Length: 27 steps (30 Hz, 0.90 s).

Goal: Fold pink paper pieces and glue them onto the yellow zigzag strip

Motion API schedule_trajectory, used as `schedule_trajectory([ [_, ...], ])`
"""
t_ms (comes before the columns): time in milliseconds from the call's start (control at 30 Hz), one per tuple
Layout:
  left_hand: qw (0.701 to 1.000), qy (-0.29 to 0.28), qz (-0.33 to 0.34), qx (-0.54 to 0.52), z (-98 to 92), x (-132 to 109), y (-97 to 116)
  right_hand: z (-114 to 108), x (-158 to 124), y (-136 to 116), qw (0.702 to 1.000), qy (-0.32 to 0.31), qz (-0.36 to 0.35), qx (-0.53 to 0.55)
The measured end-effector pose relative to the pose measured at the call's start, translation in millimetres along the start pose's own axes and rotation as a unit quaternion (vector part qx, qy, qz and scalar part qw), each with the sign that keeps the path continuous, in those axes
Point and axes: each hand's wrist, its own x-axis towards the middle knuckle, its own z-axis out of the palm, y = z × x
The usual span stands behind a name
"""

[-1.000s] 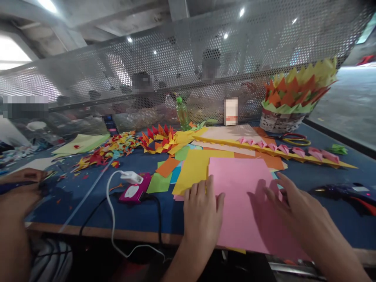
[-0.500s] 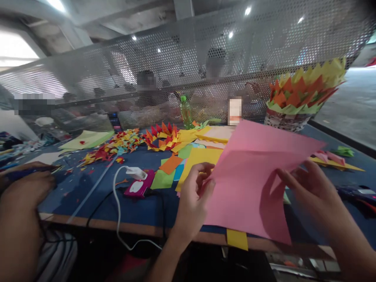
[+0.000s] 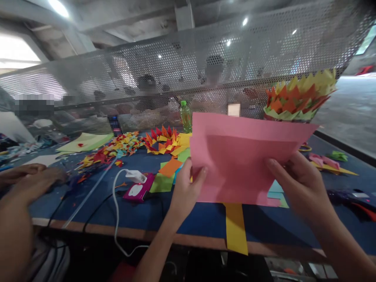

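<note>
A sheet of pink paper [image 3: 235, 164] is held up in front of me above the table, a second pink edge showing along its left side; whether it is folded or two sheets I cannot tell. My left hand [image 3: 186, 190] grips its left edge, thumb in front and fingers behind. On the right edge, my right hand [image 3: 298, 178] pinches it the same way. Below the paper a yellow paper strip [image 3: 236, 231] hangs over the table's front edge. Light blue paper [image 3: 275, 188] peeks out beside my right hand.
A magenta power strip [image 3: 139, 190] with a white plug [image 3: 136, 175] and cables lies left. Behind are paper scraps [image 3: 126, 145], a spiky paper ring [image 3: 161, 141] and a green bottle [image 3: 185, 117]. A dark tool [image 3: 352, 197] lies right. Another person's hands [image 3: 38, 180] work at left.
The pink paper has moved left and flattened out from its curled, tilted pose, its lower edge now higher. More of the yellow strip shows. The other person's hands have shifted.
</note>
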Motion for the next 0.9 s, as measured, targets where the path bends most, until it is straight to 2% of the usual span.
schedule_trajectory([
  [133,0.996,0.005,-0.017,-0.086,-1.4,3.3,-0.7,-3.1,3.9,-0.1,1.0,-0.014,-0.002,0.013],
  [300,0.987,0.03,-0.038,-0.15,-0.7,-0.5,-6.3,-4.9,4.2,14.1,1.0,-0.01,0.003,0.018],
  [600,0.978,0.018,-0.055,-0.2,2.4,-5.8,-6.0,-1.1,2.9,14.5,0.999,-0.049,0.009,0.001],
  [733,0.978,0.017,-0.072,-0.194,4.9,-10.4,-8.5,-0.2,-1.4,17.0,0.999,-0.04,0.012,-0.009],
  [900,0.976,0.036,-0.066,-0.204,6.8,-15.7,-1.3,1.2,-2.7,13.2,1.0,-0.023,-0.011,-0.011],
])
